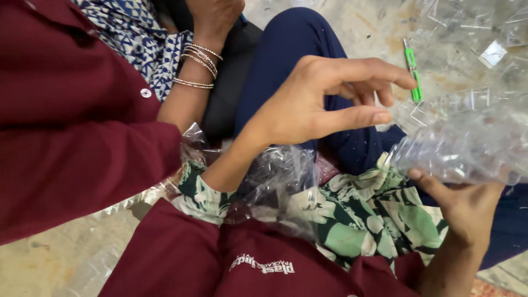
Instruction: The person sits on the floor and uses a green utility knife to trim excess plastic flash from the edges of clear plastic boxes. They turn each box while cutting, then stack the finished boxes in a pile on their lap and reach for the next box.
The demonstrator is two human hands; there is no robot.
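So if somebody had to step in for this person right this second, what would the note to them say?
Left hand: raised, fingers spread, thumb and forefinger close at the edge of the clear plastic bundle, grip not closed on it.
Right hand: under that bundle, supporting it from below.
More crinkled clear plastic lies in the lap.
A green-handled tool lies on the floor beyond the fingers.
A co-worker's bangled arm is at upper left.
How much is done or left cannot be told.
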